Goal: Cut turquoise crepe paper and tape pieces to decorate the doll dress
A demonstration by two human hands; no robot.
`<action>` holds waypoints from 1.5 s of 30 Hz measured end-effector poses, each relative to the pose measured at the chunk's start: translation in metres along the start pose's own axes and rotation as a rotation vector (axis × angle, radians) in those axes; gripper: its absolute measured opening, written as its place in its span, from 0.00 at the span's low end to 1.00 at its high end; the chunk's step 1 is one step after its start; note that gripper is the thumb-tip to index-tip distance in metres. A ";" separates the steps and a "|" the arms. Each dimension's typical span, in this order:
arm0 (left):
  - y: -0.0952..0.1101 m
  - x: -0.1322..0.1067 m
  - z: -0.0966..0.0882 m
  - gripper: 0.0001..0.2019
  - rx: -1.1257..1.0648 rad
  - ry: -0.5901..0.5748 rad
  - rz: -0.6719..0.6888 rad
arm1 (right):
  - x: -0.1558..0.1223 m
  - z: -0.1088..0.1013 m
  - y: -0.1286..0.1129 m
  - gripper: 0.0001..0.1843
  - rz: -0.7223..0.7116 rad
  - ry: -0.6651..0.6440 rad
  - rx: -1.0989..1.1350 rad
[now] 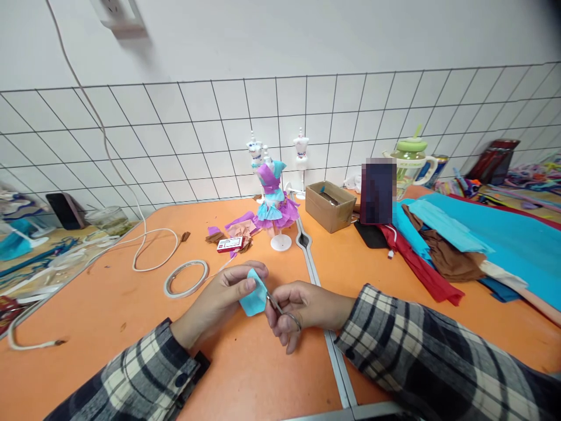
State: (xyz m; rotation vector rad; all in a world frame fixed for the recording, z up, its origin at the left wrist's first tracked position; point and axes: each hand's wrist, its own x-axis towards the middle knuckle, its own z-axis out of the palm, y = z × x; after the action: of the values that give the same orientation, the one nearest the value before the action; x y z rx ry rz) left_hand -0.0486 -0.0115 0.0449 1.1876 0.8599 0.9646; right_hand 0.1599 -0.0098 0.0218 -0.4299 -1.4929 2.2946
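Between the thumb and fingers of my left hand (pixel 230 286) is a small piece of light blue crepe paper (pixel 254 301), held over the table. My right hand (pixel 300 307) is closed round a pair of small scissors (pixel 290 318), with the handle loops at its fingers. The blades meet the paper's right edge; whether they are cutting into it I cannot tell. Beyond my hands stands a mini dress form (pixel 272 202) on a round white base, wearing a purple and blue paper dress.
A roll of tape (pixel 186 278) lies left of my hands. Paper scraps and a small red-and-white box (pixel 230 244) lie near the dress form. Behind are a cardboard box (pixel 330 206), a phone (pixel 377 192), a pitcher (pixel 409 164) and coloured paper sheets (pixel 456 251). A white cable (pixel 144 240) crosses the left.
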 end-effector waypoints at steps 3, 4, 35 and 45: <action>-0.001 0.001 0.001 0.15 0.030 -0.023 0.023 | 0.000 0.002 0.000 0.30 0.017 -0.026 0.007; -0.002 0.002 0.002 0.15 0.031 -0.036 0.017 | -0.001 0.002 0.000 0.30 0.014 -0.033 0.011; -0.004 0.003 -0.006 0.16 0.183 -0.269 0.031 | -0.001 0.001 0.001 0.31 0.027 -0.024 -0.032; -0.005 0.003 -0.004 0.16 0.153 -0.264 0.036 | -0.001 0.002 0.000 0.29 0.032 -0.031 -0.060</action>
State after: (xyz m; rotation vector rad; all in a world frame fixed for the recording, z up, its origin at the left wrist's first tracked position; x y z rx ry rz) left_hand -0.0504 -0.0075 0.0394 1.4307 0.7114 0.7593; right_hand 0.1600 -0.0123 0.0228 -0.4399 -1.5844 2.2950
